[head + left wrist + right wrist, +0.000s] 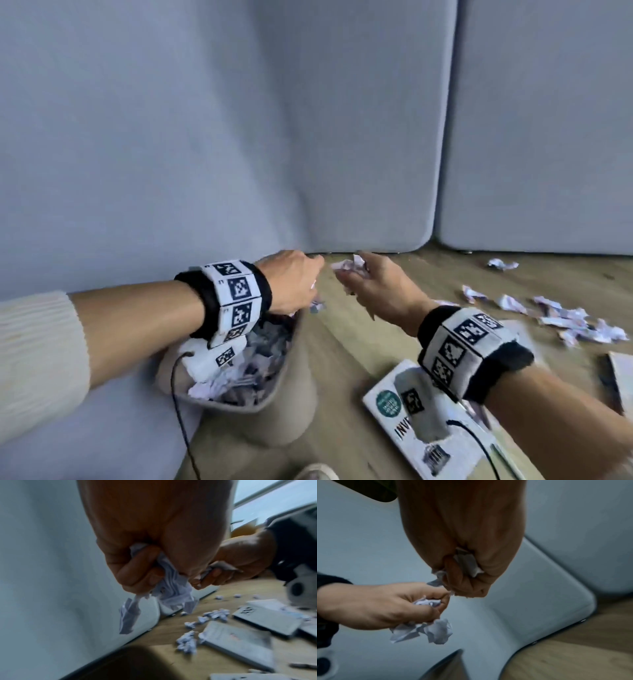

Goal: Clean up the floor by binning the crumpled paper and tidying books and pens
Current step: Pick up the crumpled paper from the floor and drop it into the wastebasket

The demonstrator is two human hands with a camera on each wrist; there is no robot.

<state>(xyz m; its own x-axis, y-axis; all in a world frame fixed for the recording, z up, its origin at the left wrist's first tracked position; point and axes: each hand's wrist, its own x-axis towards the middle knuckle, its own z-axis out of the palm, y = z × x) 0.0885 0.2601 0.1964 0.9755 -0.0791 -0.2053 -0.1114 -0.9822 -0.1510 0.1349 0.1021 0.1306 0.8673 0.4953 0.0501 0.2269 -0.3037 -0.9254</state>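
Note:
My left hand [310,287] hovers over the far rim of the beige bin [291,404] and grips a wad of crumpled paper [171,592], with loose ends hanging below the fist. Just to its right, my right hand [354,277] is closed round more crumpled paper [347,265], held above the wooden floor; the paper [468,562] pokes out of that fist. The bin is filled with crumpled paper [239,377]. More scraps [568,318] lie scattered on the floor to the right. A white book [424,425] lies flat under my right wrist.
A grey sofa [239,137] rises right behind the bin and both hands. Further books [267,616] lie on the floor to the right, and a dark pen-like thing [303,665] lies beside them. A shoe tip [315,472] shows at the bottom edge.

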